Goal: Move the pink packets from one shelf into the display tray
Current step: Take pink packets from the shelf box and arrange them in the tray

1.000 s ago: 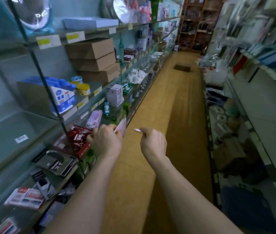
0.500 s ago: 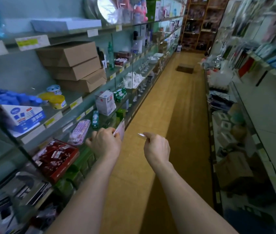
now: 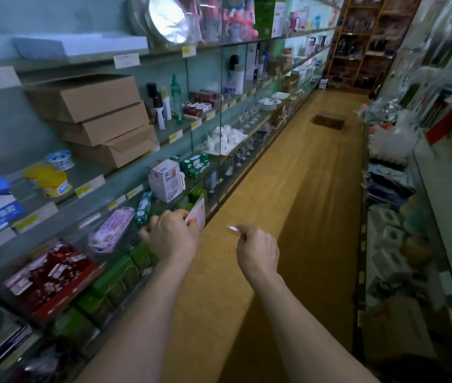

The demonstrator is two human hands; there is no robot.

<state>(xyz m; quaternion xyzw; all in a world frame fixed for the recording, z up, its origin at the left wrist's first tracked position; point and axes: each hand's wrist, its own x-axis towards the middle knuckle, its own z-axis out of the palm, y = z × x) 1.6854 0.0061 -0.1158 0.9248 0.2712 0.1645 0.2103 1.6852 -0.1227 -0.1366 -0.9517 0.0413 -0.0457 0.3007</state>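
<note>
Left hand: curled round pink packet, held upright at front of shelf. Right hand: pinching thin packet, seen edge-on, above aisle floor. More pink packets flat on shelf, just left of left hand.

The person works with bare arms: the left forearm and right forearm are uncovered from the wrist right up to where they pass out of view. The left hand and right hand are bare too, knuckles showing on their backs.
</note>
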